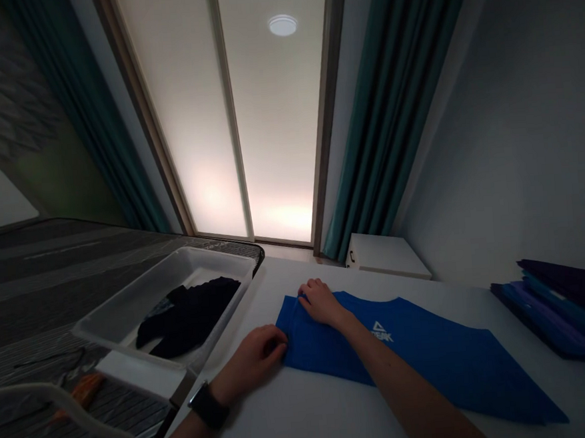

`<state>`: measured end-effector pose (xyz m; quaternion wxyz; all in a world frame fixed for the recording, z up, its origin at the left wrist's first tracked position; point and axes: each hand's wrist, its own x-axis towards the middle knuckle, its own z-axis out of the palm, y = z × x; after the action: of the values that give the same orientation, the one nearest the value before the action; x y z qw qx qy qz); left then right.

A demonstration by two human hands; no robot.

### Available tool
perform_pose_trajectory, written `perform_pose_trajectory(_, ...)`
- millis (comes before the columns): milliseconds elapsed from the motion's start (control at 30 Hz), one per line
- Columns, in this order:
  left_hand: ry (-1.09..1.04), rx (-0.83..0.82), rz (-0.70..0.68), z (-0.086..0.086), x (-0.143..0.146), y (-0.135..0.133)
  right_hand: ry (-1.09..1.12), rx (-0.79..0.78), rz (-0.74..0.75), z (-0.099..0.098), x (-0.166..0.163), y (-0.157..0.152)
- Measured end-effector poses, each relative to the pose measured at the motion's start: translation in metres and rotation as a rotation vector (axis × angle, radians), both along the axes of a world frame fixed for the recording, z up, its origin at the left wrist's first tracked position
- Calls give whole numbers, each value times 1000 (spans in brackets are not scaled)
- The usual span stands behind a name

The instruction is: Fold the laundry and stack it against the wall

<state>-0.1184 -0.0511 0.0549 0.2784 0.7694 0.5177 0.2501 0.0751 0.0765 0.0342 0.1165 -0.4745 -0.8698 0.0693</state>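
Observation:
A blue T-shirt (pixel 432 349) with a white logo lies flat on the white table (pixel 306 418). My left hand (pixel 255 358) pinches the shirt's near left corner, its fingers closed on the cloth. My right hand (pixel 321 300) grips the far left edge of the same shirt, fingers curled over the fold. A dark watch (pixel 208 404) sits on my left wrist.
A clear plastic bin (pixel 128 310) holding dark clothing (pixel 189 316) stands at the table's left edge, partly over a grey bed (pixel 36 277). Folded purple and blue garments (pixel 564 313) are stacked at the right. A white cabinet (pixel 388 256) stands behind the table, below the curtains.

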Motion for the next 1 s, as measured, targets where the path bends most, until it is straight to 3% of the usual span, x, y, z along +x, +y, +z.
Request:
perform_pose_trajectory(333, 101, 20, 0, 1, 3, -4, -46, 11, -104, 2, 5, 12)
perform_pose_trajectory(600, 144, 60, 39, -4, 4, -5, -30, 34, -87, 0, 1, 10)
perform_pose_trajectory(800, 145, 91, -7, -3, 4, -5, -18, 31, -96, 0, 14, 12)
perform_pose_trajectory(1000, 192, 66, 157, -9, 17, 0, -39, 15, -91, 5, 39, 12)
